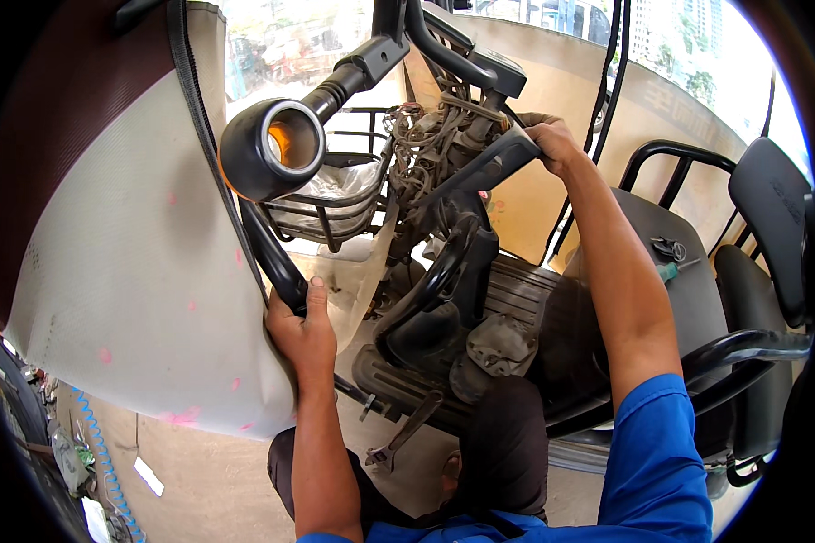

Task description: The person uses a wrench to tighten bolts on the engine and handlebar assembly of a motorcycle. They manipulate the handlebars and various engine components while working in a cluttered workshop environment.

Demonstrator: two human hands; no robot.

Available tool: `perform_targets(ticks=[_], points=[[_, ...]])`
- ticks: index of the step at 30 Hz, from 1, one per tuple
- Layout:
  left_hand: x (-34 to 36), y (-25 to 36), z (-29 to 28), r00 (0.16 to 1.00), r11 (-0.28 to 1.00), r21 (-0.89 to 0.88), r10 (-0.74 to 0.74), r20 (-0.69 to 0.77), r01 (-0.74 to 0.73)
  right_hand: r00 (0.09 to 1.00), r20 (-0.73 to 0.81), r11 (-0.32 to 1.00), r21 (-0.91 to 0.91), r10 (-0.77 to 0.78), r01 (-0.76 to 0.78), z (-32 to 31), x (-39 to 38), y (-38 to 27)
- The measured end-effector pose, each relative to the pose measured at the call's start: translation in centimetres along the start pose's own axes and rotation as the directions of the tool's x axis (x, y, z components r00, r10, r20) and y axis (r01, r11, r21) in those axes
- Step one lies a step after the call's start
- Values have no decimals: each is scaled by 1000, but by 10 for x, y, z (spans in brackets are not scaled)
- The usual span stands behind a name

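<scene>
Handlebar (272, 249) on this stripped-down scooter is a smooth black tube, glossy, curving down along the left side of the front end, and the left hand (303, 330) is wrapped tight around its lower stretch, thumb up along the tube. Higher up the same side sits a round black mirror housing (267, 149), hollow like a cup with an orange glow inside, on a short ribbed stalk. The right hand (552, 140) is closed around a flat black plastic panel (484, 167) near the top of the steering column, fingers curled over its far edge. Between the two hands there's a messy knot of dusty grey wires (426, 136) and a black wire basket (335, 204) lined with crinkly clear plastic. Behind the left hand hangs a big pale sheet (127, 253), woven-looking and speckled with pink spots, edged by a black strap. Down by the ribbed footboard (516, 290) an adjustable wrench (403, 434) lies on the concrete, dull metal. At the right edge the seat (688, 281) is flat grey with a black tube rail, and a small bunch of keys (668, 248) rests on it.
</scene>
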State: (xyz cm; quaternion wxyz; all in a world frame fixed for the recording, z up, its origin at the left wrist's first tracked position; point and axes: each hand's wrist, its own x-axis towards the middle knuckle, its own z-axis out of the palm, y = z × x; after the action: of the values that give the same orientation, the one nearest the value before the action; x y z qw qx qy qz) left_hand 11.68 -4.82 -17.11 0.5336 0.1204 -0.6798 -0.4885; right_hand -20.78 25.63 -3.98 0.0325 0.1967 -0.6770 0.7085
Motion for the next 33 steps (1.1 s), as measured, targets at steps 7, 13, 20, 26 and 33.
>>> perform_targets(ticks=[7, 13, 20, 26, 33], points=[[0, -3, 0, 1000, 1000, -16, 3, -6, -3, 1000, 5, 1000, 10, -18, 18, 5, -11, -3], [0, -3, 0, 1000, 1000, -1, 19, -3, -19, 999, 37, 999, 35, 26, -28, -1, -9, 1], [-1, -1, -2, 996, 997, -10, -77, 42, 77, 999, 36, 998, 55, 27, -29, -2, -14, 0], [0, -4, -1, 1000, 1000, -9, 4, -1, -4, 999, -5, 996, 71, 51, -51, 9, -27, -7], [0, -2, 1, 1000, 1000, -13, 13, 4, -13, 1000, 10, 999, 40, 17, -18, -3, -17, 7]])
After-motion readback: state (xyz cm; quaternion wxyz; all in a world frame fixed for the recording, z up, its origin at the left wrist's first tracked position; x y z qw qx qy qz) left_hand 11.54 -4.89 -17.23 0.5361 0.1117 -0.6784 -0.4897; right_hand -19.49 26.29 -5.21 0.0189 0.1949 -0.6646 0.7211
